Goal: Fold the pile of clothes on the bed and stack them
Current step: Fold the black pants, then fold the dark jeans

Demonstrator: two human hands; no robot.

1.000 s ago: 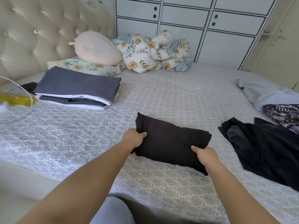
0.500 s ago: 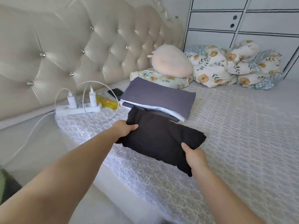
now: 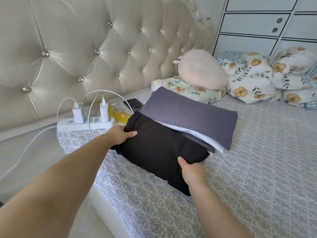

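A folded black garment [image 3: 159,148] is held just in front of the stack of folded clothes [image 3: 190,114], its far edge overlapping the stack's near side. My left hand [image 3: 120,136] grips the garment's left end, thumb on top. My right hand [image 3: 190,170] grips its near right edge, thumb on top too. The stack has a grey-blue piece on top with white and dark layers showing beneath. The unfolded pile is out of view.
A white power strip [image 3: 85,124] with two chargers and looping cables lies left of the stack, beside a yellow packet [image 3: 118,115] and a dark phone [image 3: 133,103]. Pink plush [image 3: 200,73] and floral bedding [image 3: 253,79] sit behind. The tufted headboard [image 3: 85,48] runs along the left; the bed edge [image 3: 109,212] is near.
Both hands lifted the folded black garment from the middle of the bed and carried it left up to the stack; it now overlaps the stack's near side.
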